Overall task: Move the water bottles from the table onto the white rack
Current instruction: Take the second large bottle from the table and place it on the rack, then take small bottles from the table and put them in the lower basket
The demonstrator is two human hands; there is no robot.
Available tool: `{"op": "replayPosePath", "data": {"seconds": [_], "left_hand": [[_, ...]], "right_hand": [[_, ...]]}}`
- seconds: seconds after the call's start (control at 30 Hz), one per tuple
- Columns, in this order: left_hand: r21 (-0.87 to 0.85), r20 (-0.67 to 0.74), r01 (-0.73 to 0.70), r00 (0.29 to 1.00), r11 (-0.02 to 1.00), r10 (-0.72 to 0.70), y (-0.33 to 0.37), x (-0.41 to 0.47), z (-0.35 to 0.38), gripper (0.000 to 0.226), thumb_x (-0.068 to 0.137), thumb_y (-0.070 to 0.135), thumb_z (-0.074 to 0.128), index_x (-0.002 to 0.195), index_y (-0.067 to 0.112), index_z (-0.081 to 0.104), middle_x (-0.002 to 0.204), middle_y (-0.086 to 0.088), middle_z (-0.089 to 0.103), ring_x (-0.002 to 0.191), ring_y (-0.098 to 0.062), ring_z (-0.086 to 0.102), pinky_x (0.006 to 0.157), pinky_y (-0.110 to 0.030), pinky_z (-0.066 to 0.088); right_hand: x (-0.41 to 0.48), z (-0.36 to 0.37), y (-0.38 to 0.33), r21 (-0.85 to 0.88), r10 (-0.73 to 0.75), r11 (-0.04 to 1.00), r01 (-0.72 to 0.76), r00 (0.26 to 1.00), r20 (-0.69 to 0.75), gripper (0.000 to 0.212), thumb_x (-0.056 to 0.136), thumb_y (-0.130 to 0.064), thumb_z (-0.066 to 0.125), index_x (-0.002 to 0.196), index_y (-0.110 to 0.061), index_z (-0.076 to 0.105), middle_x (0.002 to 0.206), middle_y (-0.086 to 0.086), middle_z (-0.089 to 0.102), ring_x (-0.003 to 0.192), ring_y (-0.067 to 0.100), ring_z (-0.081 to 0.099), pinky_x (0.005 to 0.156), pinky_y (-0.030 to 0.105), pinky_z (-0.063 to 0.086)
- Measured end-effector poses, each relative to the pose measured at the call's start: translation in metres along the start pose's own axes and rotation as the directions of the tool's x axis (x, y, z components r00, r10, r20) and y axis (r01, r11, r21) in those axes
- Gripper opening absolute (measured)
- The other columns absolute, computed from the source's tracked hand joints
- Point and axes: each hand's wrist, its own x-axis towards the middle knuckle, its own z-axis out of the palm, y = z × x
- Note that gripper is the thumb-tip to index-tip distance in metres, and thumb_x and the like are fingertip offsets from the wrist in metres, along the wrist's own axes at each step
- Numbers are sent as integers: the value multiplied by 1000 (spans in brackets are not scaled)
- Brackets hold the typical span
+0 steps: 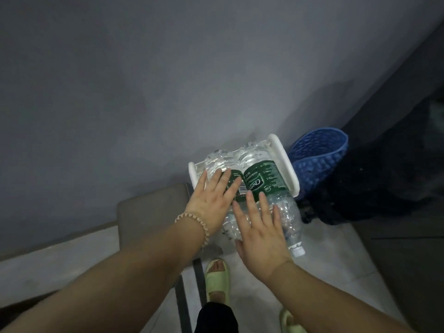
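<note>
Two clear water bottles with green labels lie side by side on the white rack [286,164], caps toward me. My left hand [211,198] lies flat with straight fingers on the left bottle [219,162]. My right hand [260,227] lies flat with spread fingers on the right bottle [262,179], over its lower half. The right bottle's white cap [298,252] sticks out past my wrist. Much of the left bottle is hidden under my hands.
A blue mesh basket [317,157] stands right of the rack, with dark cloth [374,183] beside it. The grey wall [168,80] is just behind. A beige stool or table edge [149,207] sits to the left. My feet in green slippers [217,280] stand on the tiled floor.
</note>
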Motion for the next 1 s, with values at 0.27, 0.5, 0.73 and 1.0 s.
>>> {"op": "replayPosePath", "data": {"seconds": [0.27,0.5,0.73,1.0], "left_hand": [[-171,-171,388,893,905,-416,117,-74,-94,87,83,29,51,147,22,-8,158,-8,0,144,-26,-1,111,-46,-10],[-249,-287,579,721,776,-630,181,-165,-171,89,83,32,56,147,23,-4,158,-7,4,143,-24,1,112,-46,-9],[-264,-293,757,528,598,-797,206,-299,-205,90,87,29,51,143,25,-20,157,-6,-9,143,-23,-11,113,-46,-13],[-264,-416,917,173,300,-893,272,-530,-227,93,85,28,58,143,26,-14,158,-5,1,144,-22,-4,113,-44,-10]], "right_hand": [[-89,-80,56,-69,-174,984,163,966,-192,87,87,-35,55,150,-22,-3,157,13,-11,139,29,-25,111,51,-12],[-160,-144,49,-90,-351,936,340,891,-289,90,83,-36,62,150,-23,4,158,12,-5,142,27,-17,113,50,-7],[-243,-173,-30,-85,-579,788,610,686,-440,89,70,-23,77,145,-15,30,153,21,21,141,37,14,109,59,15],[-418,-161,-167,-149,-808,481,864,371,-458,80,85,-29,61,149,-22,14,157,15,7,144,28,-4,113,56,3]]}}
